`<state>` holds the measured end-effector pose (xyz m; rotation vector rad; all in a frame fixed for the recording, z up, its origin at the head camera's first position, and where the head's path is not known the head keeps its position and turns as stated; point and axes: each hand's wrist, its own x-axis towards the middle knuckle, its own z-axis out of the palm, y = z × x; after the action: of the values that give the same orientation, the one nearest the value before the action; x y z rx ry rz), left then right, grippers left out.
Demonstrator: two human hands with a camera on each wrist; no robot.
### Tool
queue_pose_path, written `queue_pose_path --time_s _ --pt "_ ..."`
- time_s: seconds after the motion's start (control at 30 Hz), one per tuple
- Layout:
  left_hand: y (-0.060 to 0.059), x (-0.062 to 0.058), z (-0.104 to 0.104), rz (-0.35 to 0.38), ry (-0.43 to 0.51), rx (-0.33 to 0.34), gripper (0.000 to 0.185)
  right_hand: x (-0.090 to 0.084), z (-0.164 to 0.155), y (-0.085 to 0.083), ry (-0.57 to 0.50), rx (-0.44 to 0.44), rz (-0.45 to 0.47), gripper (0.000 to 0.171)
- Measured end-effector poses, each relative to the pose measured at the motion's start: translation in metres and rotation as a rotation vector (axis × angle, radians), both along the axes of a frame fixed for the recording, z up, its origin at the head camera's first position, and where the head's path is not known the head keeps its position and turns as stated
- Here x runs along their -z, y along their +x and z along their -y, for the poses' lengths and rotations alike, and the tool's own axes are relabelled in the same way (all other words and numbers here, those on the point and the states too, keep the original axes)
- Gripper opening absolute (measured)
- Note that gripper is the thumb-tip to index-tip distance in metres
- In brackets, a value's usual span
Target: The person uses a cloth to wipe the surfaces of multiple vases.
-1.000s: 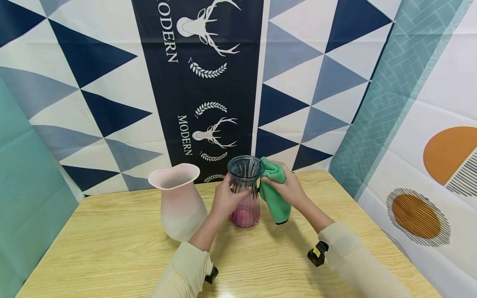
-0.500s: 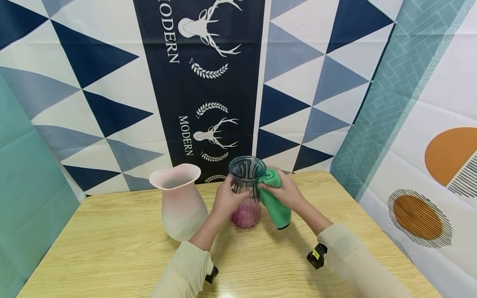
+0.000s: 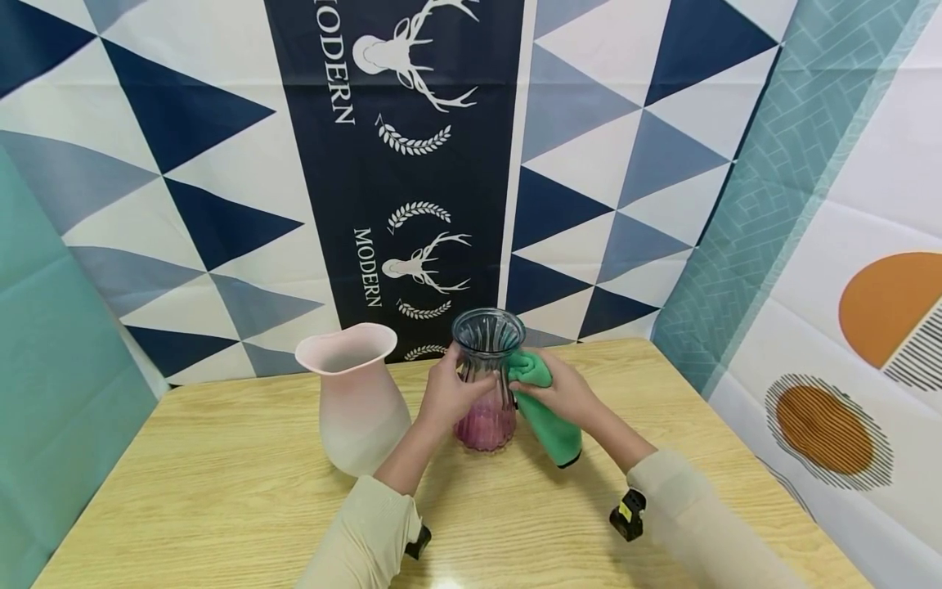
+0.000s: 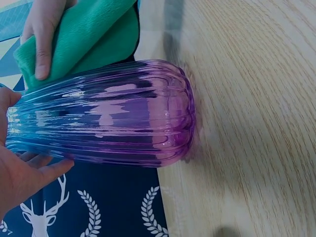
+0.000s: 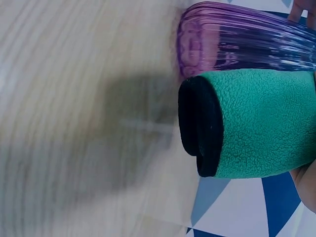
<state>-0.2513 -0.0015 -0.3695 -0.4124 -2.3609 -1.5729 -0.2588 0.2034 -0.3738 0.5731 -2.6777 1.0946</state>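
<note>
A frosted pink vase stands upright on the wooden tabletop. Behind hangs a backdrop with blue triangles, deer heads and "MODERN" lettering.

Two vases (one ribbed glass), one green cloth.
</note>
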Motion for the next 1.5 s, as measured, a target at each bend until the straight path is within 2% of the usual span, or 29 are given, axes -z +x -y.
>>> queue_pose_path --time_s 0.4,0.63,0.77,0.9,1.13,1.27,1.5 --pt "-0.001 0.000 -0.003 0.032 0.004 -0.002 0.057 0.022 -0.006 0.004 0.140 -0.004 0.003 0.062" --pt "-0.001 -0.001 -0.003 -0.012 -0.007 0.001 0.062 0.034 -0.008 0.003 0.177 -0.001 0.025 0.062" --pt "0.001 -0.002 -0.004 -0.034 -0.015 -0.023 0.069 0.036 -0.009 0.003 0.209 -0.002 0.026 0.062" --pt "0.003 -0.003 -0.007 -0.026 -0.018 -0.058 0.072 0.037 -0.009 0.003 0.233 -0.012 0.039 0.061" --pt "0.005 -0.003 -0.008 -0.029 -0.012 -0.066 0.072 0.033 -0.012 0.005 0.165 -0.040 0.120 0.060" --pt "0.005 -0.003 -0.007 -0.025 -0.018 -0.068 0.072 0.029 -0.014 0.007 0.129 -0.053 0.130 0.060" --pt "0.004 -0.003 -0.007 -0.023 -0.004 -0.080 0.069 0.018 -0.016 0.007 0.054 -0.040 0.074 0.062"
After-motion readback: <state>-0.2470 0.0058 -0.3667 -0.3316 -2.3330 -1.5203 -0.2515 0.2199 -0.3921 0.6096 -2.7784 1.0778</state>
